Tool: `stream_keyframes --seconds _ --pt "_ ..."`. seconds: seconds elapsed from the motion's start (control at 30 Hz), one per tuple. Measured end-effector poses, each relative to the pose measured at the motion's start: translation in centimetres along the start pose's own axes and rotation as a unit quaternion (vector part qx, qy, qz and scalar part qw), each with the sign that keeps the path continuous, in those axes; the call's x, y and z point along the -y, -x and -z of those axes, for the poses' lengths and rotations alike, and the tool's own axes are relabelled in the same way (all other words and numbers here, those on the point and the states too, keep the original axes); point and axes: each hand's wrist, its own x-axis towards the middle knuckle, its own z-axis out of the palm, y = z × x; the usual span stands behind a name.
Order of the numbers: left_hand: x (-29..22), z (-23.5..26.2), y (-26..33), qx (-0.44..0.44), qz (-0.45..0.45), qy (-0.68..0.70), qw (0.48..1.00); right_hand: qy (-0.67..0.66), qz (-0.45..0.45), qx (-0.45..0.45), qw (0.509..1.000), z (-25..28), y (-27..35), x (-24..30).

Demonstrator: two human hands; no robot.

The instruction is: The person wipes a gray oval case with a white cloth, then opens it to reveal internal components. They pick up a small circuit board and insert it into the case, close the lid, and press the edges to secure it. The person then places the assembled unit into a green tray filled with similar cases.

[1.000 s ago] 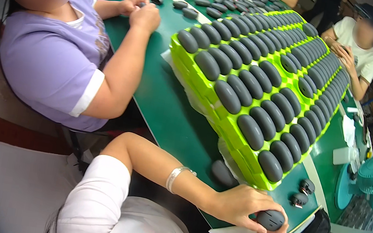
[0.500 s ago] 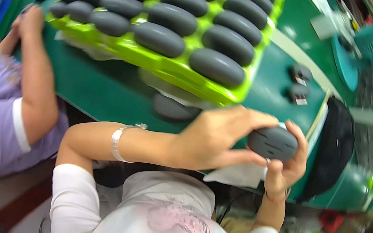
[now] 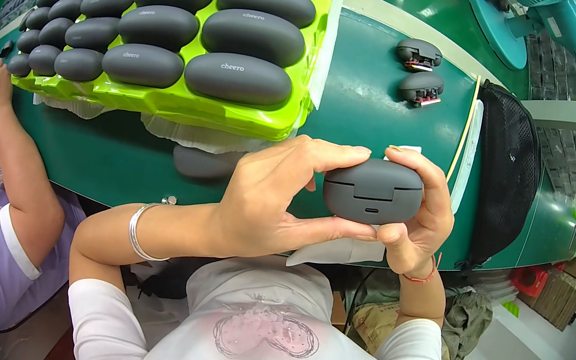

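Note:
A dark grey, rounded earbud charging case [image 3: 371, 199] is held up between both hands. Its lid is closed, and the side with the hinge and a small port slot faces me. My left hand [image 3: 267, 192] grips the case's left end, thumb along the bottom and a finger on top. Around the right end curl the fingers of my right hand [image 3: 433, 214], with its thumb at the lower edge. Beyond my left hand, a bright green tray [image 3: 200, 115] holds rows of similar grey cases. Another grey case [image 3: 202, 163] lies on the table, partly hidden.
Two small grey cases [image 3: 421, 88] with red and white parts sit on the green table [image 3: 364, 79]. A black mesh bag [image 3: 503, 176] lies at the right, with a teal fan [image 3: 554, 22] behind. On the left, another person's arm [image 3: 32, 154] rests by the tray.
The whole view has shifted and steadied, so the tray and table now appear farther left. Both hands still grip the case, which now looks more level and shows its hinge side sharply.

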Motion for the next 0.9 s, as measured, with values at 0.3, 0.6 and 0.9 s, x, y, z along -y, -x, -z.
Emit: stream_keyframes --seconds 0.3,0.6,0.9 --pt "0.6 -0.6 0.0 -0.011 -0.045 -0.031 0.998 0.041 -0.012 -0.021 0.999 -0.4 -0.6 0.4" --pt "0.4 -0.7 -0.1 -0.015 -0.007 -0.039 0.999 -0.059 -0.16 -0.054 0.984 -0.6 -0.9 1.2" --pt "0.1 -0.6 0.2 -0.007 0.018 -0.031 0.999 -0.046 -0.131 -0.049 0.989 -0.5 -0.7 1.3"
